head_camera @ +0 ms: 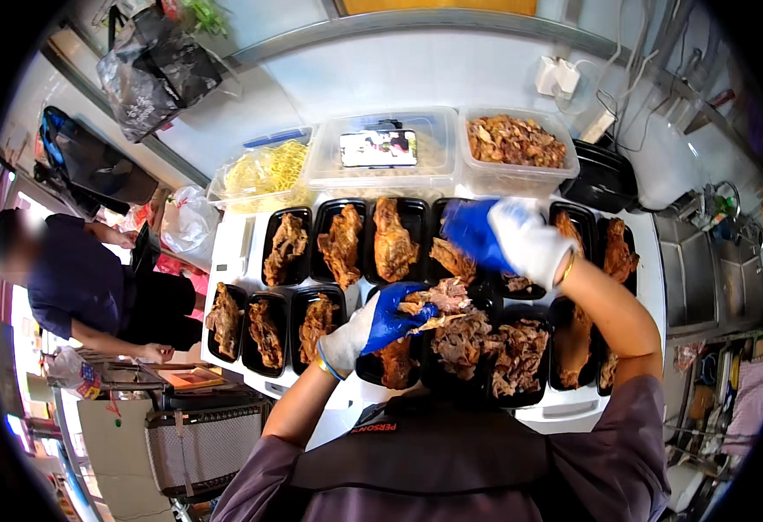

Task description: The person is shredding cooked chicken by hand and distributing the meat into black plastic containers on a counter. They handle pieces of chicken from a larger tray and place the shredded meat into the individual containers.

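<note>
My left hand (pixel 381 326), in a blue-coated white work glove, is closed on a partly shredded piece of cooked meat (pixel 446 297). Just right of it, torn meat (pixel 463 342) is heaped in a black plastic tray, beside another tray of shredded meat (pixel 519 355). Gloved the same way, my right hand (pixel 512 238) is blurred above the back row of trays; its fingers and anything in them cannot be made out. Under it, a browned meat piece (pixel 453 261) shows in a tray. Browned bone-in meat pieces (pixel 394 241) lie in several black trays in two rows.
Along the table's back stand a clear tub of yellow noodles (pixel 277 166), a lidded tub (pixel 381 179) with a phone (pixel 379 149) on it, a tub of browned pieces (pixel 518 140) and black trays (pixel 598 176). Another person (pixel 88 280) stands at left. A metal sink (pixel 688 271) is at right.
</note>
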The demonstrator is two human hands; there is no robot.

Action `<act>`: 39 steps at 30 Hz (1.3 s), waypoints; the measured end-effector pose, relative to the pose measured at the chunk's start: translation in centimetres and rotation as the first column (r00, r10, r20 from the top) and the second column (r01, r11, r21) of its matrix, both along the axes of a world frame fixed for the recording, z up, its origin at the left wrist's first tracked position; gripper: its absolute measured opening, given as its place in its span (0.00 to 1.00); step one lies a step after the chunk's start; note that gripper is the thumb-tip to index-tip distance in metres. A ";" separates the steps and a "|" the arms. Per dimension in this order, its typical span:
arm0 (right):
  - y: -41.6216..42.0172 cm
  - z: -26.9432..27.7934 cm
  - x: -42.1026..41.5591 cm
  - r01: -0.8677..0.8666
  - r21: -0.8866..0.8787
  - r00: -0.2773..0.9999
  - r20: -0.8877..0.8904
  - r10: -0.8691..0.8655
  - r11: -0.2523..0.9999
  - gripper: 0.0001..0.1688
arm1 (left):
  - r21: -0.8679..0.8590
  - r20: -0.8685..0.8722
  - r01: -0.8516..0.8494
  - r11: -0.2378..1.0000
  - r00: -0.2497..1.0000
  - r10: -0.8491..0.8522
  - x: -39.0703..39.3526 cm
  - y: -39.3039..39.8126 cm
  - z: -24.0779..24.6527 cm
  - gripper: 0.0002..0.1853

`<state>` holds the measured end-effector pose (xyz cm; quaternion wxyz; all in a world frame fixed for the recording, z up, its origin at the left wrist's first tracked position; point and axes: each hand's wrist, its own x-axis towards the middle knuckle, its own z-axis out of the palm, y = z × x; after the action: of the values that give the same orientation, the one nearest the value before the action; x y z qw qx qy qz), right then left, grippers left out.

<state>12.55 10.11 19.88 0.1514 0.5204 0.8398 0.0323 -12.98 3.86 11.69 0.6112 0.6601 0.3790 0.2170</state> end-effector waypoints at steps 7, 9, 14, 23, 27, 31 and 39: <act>-7.5 -1.7 0.6 -0.062 -0.556 0.787 -0.538 -0.302 0.829 0.21 | 0.367 -0.322 0.335 0.868 0.921 -0.220 1.9 1.0 -1.2 0.26; -7.8 -11.2 2.5 -0.182 -0.686 0.468 -0.691 -0.551 0.705 0.20 | 0.281 -0.327 0.354 0.892 0.909 -0.258 2.8 0.5 1.3 0.25; -9.5 -10.6 2.8 -0.440 -0.839 0.207 -0.441 -0.873 0.320 0.21 | 0.242 -0.458 0.360 0.901 0.861 -0.221 3.9 -1.5 1.4 0.28; -11.9 -10.5 4.8 -0.716 -0.640 -0.294 -0.084 -0.952 0.278 0.24 | 0.549 -0.294 0.140 0.824 0.955 0.034 7.5 -5.6 2.5 0.32; -9.8 -12.5 7.9 -0.380 -0.641 -0.605 -0.373 -0.704 0.667 0.29 | 0.473 -0.056 -0.168 0.865 0.974 0.220 8.6 -6.9 1.2 0.30; -7.8 -11.7 9.7 0.657 -0.043 0.491 -0.733 -0.471 0.753 0.33 | -0.074 0.379 -0.449 0.890 0.813 0.442 10.0 -8.6 0.1 0.26; -15.8 -10.4 0.7 -0.185 -0.573 -0.382 -0.707 -0.596 0.798 0.19 | -0.181 0.420 -0.333 0.925 0.825 0.379 6.6 -8.6 -2.4 0.27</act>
<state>13.29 -5.73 9.48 -0.4679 0.4221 0.4432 -0.6375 -6.40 -4.75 9.27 0.6626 0.4786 0.3548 0.4539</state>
